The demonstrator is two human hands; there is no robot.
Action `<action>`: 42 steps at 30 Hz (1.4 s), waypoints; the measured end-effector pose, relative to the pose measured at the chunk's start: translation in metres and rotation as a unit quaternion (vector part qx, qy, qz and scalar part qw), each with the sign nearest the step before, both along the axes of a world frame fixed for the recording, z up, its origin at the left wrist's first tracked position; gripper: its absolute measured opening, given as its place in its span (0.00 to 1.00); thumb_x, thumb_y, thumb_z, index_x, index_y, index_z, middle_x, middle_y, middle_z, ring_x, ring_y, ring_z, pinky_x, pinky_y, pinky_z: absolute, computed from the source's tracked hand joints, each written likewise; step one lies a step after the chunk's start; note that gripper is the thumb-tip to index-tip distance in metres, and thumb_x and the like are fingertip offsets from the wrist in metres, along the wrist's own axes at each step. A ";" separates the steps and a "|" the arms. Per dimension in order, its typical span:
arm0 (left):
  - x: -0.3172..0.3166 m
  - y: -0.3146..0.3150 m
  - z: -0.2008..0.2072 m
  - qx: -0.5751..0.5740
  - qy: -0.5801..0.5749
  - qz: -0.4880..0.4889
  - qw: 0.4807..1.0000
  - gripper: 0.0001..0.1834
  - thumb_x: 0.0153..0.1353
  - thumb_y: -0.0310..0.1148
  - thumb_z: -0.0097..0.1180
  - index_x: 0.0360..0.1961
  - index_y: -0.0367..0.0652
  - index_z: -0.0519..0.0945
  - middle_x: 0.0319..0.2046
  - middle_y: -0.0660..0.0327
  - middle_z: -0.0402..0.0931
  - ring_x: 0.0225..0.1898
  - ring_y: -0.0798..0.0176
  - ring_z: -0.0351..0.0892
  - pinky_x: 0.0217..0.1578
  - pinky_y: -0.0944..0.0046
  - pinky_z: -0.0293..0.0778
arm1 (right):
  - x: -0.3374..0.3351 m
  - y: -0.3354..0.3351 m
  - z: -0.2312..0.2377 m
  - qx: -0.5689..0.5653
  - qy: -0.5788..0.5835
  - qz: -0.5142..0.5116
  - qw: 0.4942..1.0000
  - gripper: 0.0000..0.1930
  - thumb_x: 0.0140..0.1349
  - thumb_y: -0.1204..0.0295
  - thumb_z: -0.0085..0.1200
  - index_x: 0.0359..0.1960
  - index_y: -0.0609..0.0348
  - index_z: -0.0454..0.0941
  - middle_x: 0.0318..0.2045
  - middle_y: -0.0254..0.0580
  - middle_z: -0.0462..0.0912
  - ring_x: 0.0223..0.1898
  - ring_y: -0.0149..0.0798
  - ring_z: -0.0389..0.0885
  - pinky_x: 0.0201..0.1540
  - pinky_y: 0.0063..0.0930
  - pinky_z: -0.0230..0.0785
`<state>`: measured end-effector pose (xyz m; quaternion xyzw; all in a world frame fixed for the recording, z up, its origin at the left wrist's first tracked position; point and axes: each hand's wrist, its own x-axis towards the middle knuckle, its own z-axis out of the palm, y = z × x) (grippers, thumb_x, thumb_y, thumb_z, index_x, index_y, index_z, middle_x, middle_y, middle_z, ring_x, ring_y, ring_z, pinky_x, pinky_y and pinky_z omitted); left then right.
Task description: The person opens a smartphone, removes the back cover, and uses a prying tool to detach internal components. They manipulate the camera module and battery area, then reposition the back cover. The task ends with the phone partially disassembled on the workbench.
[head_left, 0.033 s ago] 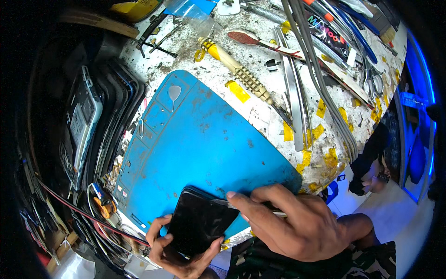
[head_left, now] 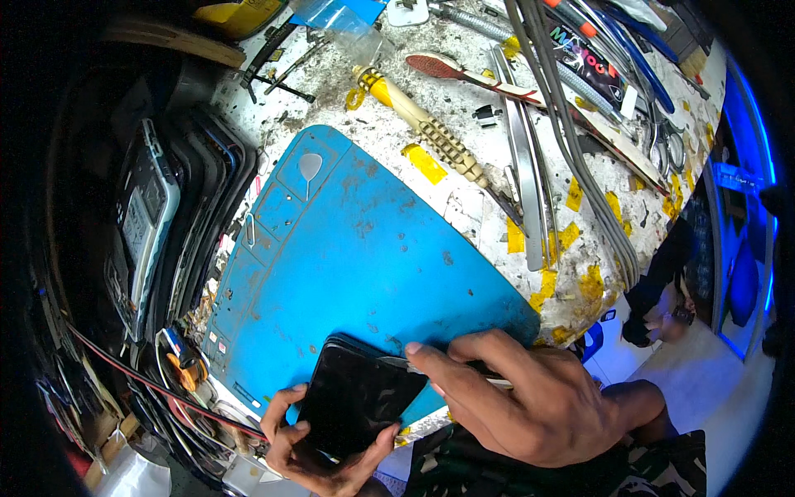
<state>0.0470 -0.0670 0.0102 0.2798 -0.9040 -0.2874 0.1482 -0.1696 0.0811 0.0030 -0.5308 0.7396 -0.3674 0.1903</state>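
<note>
Near the lower edge of the blue work mat (head_left: 364,240), a black phone (head_left: 354,398) lies tilted, with its glossy dark screen facing up. My left hand (head_left: 319,455) grips it, fingers on the left side and thumb on the lower right edge. From the right, my right hand (head_left: 522,398) comes in closed round a thin metal tool (head_left: 397,362). The tool's flat tip lies against the top right edge of the screen. Most of the tool is hidden under my fingers, so its exact kind does not show.
A row of phone housings (head_left: 149,224) stands upright at the left. On the mat lie a pick (head_left: 310,168) and small screws. Beyond are a yellowed handled tool (head_left: 431,124), a red-bristled brush (head_left: 439,68), a metal ruler-like strip (head_left: 523,182) and grey cables (head_left: 571,157).
</note>
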 end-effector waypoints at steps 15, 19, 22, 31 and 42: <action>0.001 0.000 -0.004 -0.028 -0.010 0.024 0.999 0.57 0.32 0.51 0.88 0.58 0.49 0.60 0.57 0.47 0.71 0.48 0.56 0.67 0.50 0.54 0.63 | 0.013 0.003 0.020 0.076 0.165 -0.015 0.983 0.17 0.68 0.72 0.54 0.56 0.57 0.84 0.37 0.29 0.79 0.17 0.20 0.65 0.20 0.15 0.64; -0.003 0.000 -0.009 0.001 0.032 0.007 0.999 0.52 0.33 0.45 0.88 0.53 0.50 0.60 0.56 0.46 0.71 0.51 0.54 0.71 0.53 0.51 0.66 | 0.020 0.003 0.025 0.088 0.199 -0.021 0.976 0.16 0.69 0.69 0.53 0.55 0.55 0.86 0.37 0.28 0.83 0.18 0.20 0.61 0.20 0.13 0.57; -0.006 0.005 -0.013 -0.010 0.038 0.025 0.999 0.50 0.34 0.38 0.88 0.51 0.50 0.60 0.56 0.45 0.71 0.53 0.52 0.73 0.55 0.50 0.68 | 0.026 0.000 0.022 0.066 0.231 -0.041 0.970 0.15 0.67 0.69 0.55 0.52 0.54 0.87 0.35 0.28 0.83 0.18 0.20 0.61 0.20 0.12 0.53; -0.011 0.025 -0.019 0.038 0.077 0.118 0.989 0.48 0.33 0.32 0.87 0.49 0.46 0.59 0.56 0.46 0.71 0.54 0.53 0.73 0.58 0.49 0.70 | 0.025 -0.012 0.028 0.080 0.276 -0.042 0.957 0.14 0.59 0.71 0.60 0.47 0.53 0.88 0.32 0.27 0.80 0.16 0.21 0.62 0.17 0.16 0.57; -0.005 0.023 -0.029 0.043 0.093 0.107 0.989 0.52 0.32 0.33 0.88 0.54 0.43 0.61 0.57 0.47 0.70 0.56 0.51 0.74 0.55 0.51 0.76 | 0.035 -0.015 0.020 0.083 0.329 -0.076 0.938 0.04 0.60 0.69 0.64 0.36 0.49 0.86 0.27 0.24 0.77 0.15 0.20 0.62 0.16 0.17 0.47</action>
